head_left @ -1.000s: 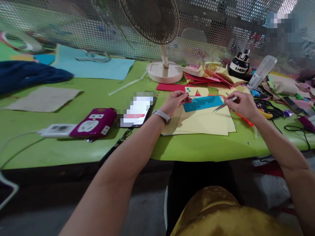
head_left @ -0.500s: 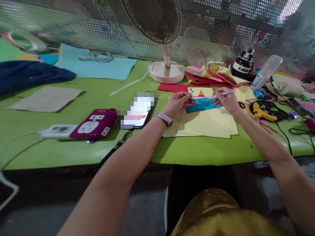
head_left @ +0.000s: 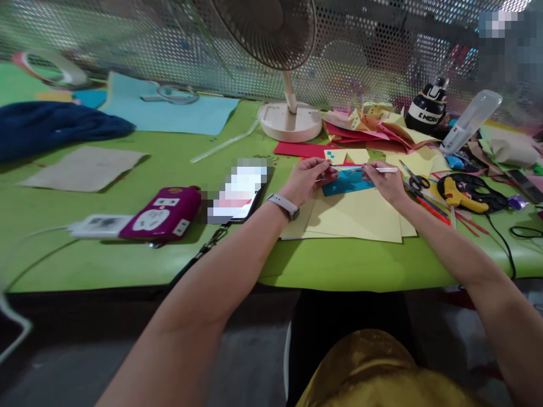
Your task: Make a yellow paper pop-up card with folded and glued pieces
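My left hand [head_left: 311, 175], a watch on its wrist, has thumb and fingers closed on the end of a thin red strip [head_left: 348, 165]. The strip runs across to the fingertips of my right hand [head_left: 384, 178]. That hand grips slim, pale tweezers [head_left: 387, 169], whose tips are hidden by the fingers. Below both hands lies a blue paper piece [head_left: 345, 183] on stacked yellow sheets [head_left: 356, 217]. Just beyond is a cut yellow paper [head_left: 356, 155] with small blue squares on it.
Right of my hands lie scissors [head_left: 418, 181] and a yellow glue gun [head_left: 458, 195]. A phone [head_left: 241, 195] and purple power socket [head_left: 163, 213] are on the left. Behind stand a fan [head_left: 291, 121], paper scraps [head_left: 373, 127] and a black bottle [head_left: 426, 107].
My right hand has drawn its fingers in at the strip and the tweezers now point level instead of slanting. The view shifted slightly, showing the scissors more fully. My left hand stays in place.
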A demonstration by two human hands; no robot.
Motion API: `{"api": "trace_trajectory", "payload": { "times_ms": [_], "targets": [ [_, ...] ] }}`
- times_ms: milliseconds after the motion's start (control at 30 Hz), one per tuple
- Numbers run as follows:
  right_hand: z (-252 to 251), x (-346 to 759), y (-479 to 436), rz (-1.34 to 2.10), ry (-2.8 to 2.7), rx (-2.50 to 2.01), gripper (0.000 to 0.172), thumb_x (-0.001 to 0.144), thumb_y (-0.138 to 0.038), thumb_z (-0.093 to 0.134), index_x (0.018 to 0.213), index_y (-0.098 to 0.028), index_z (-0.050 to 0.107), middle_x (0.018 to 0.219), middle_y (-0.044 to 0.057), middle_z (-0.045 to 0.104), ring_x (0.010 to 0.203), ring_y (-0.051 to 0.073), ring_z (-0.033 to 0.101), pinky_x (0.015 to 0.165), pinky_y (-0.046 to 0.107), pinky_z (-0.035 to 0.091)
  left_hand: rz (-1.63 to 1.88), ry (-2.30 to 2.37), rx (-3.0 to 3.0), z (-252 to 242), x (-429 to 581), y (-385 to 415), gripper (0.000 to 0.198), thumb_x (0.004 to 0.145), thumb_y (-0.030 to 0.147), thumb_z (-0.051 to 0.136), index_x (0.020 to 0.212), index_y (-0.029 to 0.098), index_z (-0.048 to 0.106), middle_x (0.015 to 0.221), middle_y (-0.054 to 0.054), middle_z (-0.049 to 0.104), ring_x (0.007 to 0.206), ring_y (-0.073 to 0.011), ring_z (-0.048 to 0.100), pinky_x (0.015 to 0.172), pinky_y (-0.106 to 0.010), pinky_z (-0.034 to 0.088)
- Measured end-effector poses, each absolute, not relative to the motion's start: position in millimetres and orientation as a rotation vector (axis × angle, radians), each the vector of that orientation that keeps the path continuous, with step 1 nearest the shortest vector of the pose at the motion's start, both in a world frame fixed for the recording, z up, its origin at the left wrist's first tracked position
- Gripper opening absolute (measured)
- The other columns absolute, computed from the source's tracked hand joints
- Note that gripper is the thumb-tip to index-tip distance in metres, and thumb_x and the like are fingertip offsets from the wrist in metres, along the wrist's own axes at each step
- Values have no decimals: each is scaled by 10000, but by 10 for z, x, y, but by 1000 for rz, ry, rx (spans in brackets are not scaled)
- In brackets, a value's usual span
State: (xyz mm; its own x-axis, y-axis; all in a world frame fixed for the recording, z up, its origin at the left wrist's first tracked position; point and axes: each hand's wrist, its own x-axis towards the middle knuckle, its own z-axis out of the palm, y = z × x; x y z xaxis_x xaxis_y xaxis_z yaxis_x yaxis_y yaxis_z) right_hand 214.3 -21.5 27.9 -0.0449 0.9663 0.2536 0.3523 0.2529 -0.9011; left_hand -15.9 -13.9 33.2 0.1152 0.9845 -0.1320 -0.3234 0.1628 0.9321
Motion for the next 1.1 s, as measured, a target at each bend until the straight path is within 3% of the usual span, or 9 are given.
{"api": "trace_trajectory", "payload": {
  "times_ms": [233, 433, 700, 900, 1100],
  "targets": [
    [280, 2133, -188, 803, -1540, -1273, 389, 867, -639, 716, 897, -257, 653, 792, 9, 734, 747, 215, 777, 734, 381, 646, 1173, 971, 882, 354, -151, -152, 189, 908, 192, 812, 783, 163, 674, 738, -10, 726, 742, -130, 740, 917, -323, 641],
    [303, 2149, -208, 797, -1563, -1247, 334, 922, -585, 689, 899, -260, 615, 824, 10, 741, 782, 194, 781, 762, 357, 660, 1180, 972, 914, 326, -166, -134, 216, 859, 243, 877, 806, 166, 682, 752, -7, 726, 718, -125, 724, 913, -348, 646],
    [336, 2128, -235, 825, -1485, -1188, 194, 923, -423, 701, 867, -270, 597, 798, -2, 718, 780, 191, 770, 770, 367, 673, 1171, 973, 870, 345, -152, -142, 162, 920, 164, 785, 792, 156, 687, 716, -5, 722, 679, -111, 710, 793, -263, 629],
    [328, 2156, -222, 815, -1506, -1190, 273, 913, -500, 701, 871, -259, 580, 760, -13, 697, 740, 175, 759, 709, 327, 653, 1178, 966, 904, 318, -159, -127, 205, 855, 234, 882, 798, 165, 697, 747, -10, 732, 717, -129, 723, 890, -327, 635],
    [272, 2186, -227, 785, -1628, -1200, 294, 932, -542, 665, 928, -256, 596, 807, -16, 708, 728, 158, 744, 704, 311, 628, 1162, 977, 879, 361, -148, -150, 199, 882, 211, 856, 789, 154, 689, 734, -19, 732, 687, -114, 711, 777, -252, 614]
  ]
}}
